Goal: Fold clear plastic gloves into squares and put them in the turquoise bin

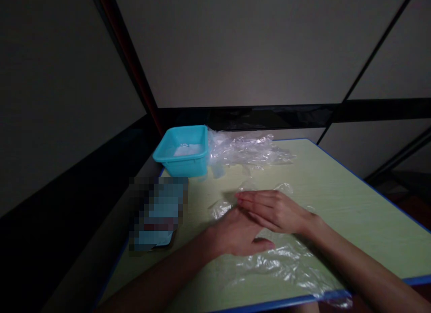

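Note:
A clear plastic bag [286, 263] lies crumpled on the table, its near end hanging over the front edge. My left hand [232, 232] rests palm down on the bag, open, with the thumb stretched out toward the right. Its fingertips are covered by my right hand [269, 209], which lies across them with its fingers straight and flat. Nothing shows in the grasp of either hand, though whatever is under the palms is hidden.
A turquoise plastic basin [188, 167] with something white inside stands at the table's far left corner. Beside it is a heap of clear plastic bags [249, 149]. A blurred-out bluish flat item [161, 209] lies along the left edge. The pale table [350, 205] has blue edging; panels rise behind it.

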The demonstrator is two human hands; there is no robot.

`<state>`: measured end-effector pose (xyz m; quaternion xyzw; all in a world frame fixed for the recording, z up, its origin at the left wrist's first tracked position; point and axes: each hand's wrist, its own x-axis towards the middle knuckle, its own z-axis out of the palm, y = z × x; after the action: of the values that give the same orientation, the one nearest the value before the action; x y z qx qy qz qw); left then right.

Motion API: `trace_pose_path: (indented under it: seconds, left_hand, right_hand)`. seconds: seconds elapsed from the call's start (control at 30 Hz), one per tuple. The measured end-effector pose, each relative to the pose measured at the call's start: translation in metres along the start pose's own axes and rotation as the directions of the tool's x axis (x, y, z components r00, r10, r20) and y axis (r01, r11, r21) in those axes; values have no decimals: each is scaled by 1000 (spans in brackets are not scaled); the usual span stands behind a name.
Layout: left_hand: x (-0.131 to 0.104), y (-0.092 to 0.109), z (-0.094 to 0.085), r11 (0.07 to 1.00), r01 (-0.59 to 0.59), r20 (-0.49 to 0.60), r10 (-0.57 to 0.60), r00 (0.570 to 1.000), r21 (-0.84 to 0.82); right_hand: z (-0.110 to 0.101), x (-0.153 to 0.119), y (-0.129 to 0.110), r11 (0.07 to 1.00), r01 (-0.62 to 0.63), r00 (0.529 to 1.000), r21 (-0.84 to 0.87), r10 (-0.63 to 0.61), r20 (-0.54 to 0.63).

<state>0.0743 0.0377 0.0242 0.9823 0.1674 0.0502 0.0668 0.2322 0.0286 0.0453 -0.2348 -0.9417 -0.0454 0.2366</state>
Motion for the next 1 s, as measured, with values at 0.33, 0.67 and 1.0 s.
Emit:
trace_pose_path:
  seconds: [0.33,0.67,1.0]
  left_hand:
    - [2,-2,0,1000,-13,-16,13,1000,29]
    - [2,-4,2,998,-37,-20,36,999,-52]
    - [6,-14,7,888,211,-291,-346,892,-409]
  right_hand:
    - [8,-13,21,914,-354,927,198,314,205]
    - [20,-32,47,863,-482,837,151,403,369]
    - [26,-39,57,844,-523,812,122,449,372]
